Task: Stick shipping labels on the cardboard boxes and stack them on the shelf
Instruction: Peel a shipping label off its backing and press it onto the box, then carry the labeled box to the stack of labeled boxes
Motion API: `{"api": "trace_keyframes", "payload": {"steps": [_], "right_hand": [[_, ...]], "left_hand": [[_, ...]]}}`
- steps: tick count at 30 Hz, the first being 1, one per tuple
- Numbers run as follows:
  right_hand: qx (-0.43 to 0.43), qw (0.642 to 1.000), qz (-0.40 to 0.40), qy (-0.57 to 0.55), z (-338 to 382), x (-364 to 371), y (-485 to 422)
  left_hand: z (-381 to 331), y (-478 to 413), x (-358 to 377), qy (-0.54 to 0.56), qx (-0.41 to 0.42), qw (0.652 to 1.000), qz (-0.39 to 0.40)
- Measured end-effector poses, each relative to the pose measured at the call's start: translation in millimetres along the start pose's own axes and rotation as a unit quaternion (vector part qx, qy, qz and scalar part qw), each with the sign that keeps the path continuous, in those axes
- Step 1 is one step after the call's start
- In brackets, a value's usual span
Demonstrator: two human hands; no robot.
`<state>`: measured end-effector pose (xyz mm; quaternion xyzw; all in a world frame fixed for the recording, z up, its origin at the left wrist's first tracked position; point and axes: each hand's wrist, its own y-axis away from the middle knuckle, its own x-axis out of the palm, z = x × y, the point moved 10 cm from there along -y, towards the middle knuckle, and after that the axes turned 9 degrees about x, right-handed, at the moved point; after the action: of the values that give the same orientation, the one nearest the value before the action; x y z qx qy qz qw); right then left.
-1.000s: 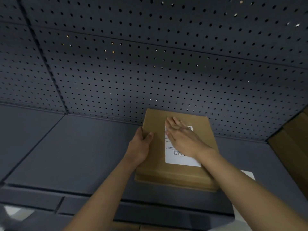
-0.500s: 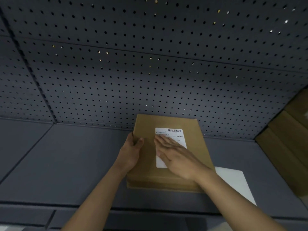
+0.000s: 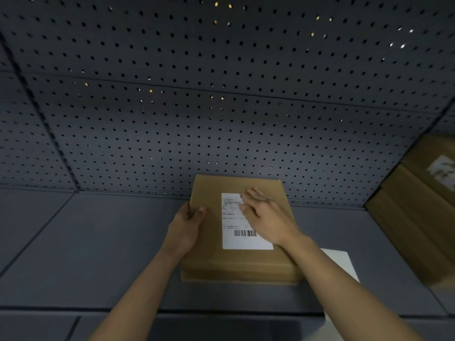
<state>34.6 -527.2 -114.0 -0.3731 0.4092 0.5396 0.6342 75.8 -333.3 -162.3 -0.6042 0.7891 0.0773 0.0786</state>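
Note:
A flat brown cardboard box [image 3: 209, 254] lies on the grey shelf [image 3: 98, 254], its far end against the perforated back panel. A white shipping label [image 3: 236, 239] with a barcode is stuck on its top. My left hand [image 3: 186, 230] grips the box's left edge, thumb on top. My right hand [image 3: 266, 215] lies flat on the label's upper right part, fingers straight and pressing down.
A white sheet [image 3: 342, 264] lies on the shelf to the right of the box, partly under my right forearm. Stacked cardboard boxes [image 3: 418, 217] fill the right end of the shelf. The grey pegboard [image 3: 221, 94] rises behind.
My right hand slid down the label towards me, then back up to its far end, uncovering the lower barcode. The left hand kept its grip on the box edge.

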Motion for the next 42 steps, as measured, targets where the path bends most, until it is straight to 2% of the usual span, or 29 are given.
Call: {"api": "trace_keyframes", "payload": {"steps": [3,5,8,11,14,17,21,29,32,37,42], "right_hand": [[0.035,0.996,-0.056,-0.058,-19,-24,25],[0.095,0.987,-0.076,-0.108,-41,-34,44],[0.171,0.964,-0.074,-0.188,-72,-32,71],[0.227,0.927,-0.046,-0.296,-92,-15,89],[0.228,0.893,-0.011,-0.388,-94,5,98],[0.225,0.865,-0.029,-0.448,-92,12,103],[0.219,0.842,-0.038,-0.491,-84,14,107],[0.158,0.836,-0.039,-0.523,-65,-1,119],[0.129,0.846,-0.054,-0.514,-60,-15,132],[0.113,0.851,-0.108,-0.501,-63,-40,173],[0.148,0.854,-0.19,-0.461,-74,-61,235]], "left_hand": [[-4,3,-4,-0.021,-0.007,1.0,-0.021],[-10,5,-6,-0.043,0.0,0.999,-0.03],[-16,11,-12,-0.069,0.013,0.996,-0.046],[-11,22,-21,-0.054,0.003,0.997,-0.055],[-4,42,-19,-0.015,-0.006,0.999,-0.037],[-2,64,-10,0.026,0.004,0.999,-0.023],[-5,85,-7,0.053,0.017,0.997,-0.045],[-35,124,-21,0.049,0.062,0.989,-0.126],[-47,141,-22,0.045,0.087,0.984,-0.15],[-63,167,-9,0.041,0.118,0.984,-0.13],[-67,187,15,0.066,0.144,0.986,-0.058]]}}
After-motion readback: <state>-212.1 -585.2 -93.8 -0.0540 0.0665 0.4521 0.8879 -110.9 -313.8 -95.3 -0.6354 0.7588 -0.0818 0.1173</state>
